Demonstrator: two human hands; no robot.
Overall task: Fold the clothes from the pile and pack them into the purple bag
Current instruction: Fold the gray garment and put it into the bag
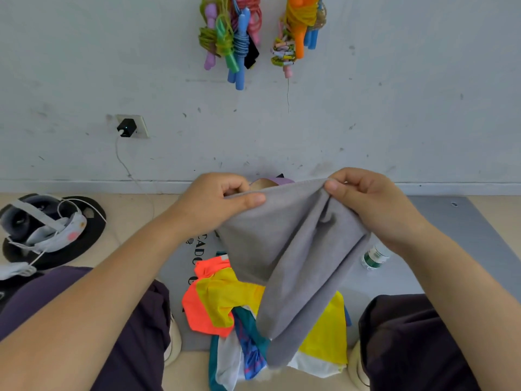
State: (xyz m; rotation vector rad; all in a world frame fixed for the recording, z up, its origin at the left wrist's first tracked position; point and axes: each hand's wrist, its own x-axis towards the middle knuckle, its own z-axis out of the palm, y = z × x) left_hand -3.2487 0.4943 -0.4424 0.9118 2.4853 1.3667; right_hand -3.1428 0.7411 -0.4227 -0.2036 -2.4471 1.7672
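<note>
Fingers of both hands, left (217,203) and right (372,206), pinch the grey cloth's (293,258) top edge; it hangs lengthwise toward the pile (225,300).

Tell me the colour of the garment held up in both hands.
Plain grey garment, seen in the head view.

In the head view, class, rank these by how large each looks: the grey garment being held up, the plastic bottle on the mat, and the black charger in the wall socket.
1. grey garment, by far the largest.
2. plastic bottle, partly hidden behind the garment.
3. black charger, smallest, though it sits farther from the camera.
</note>
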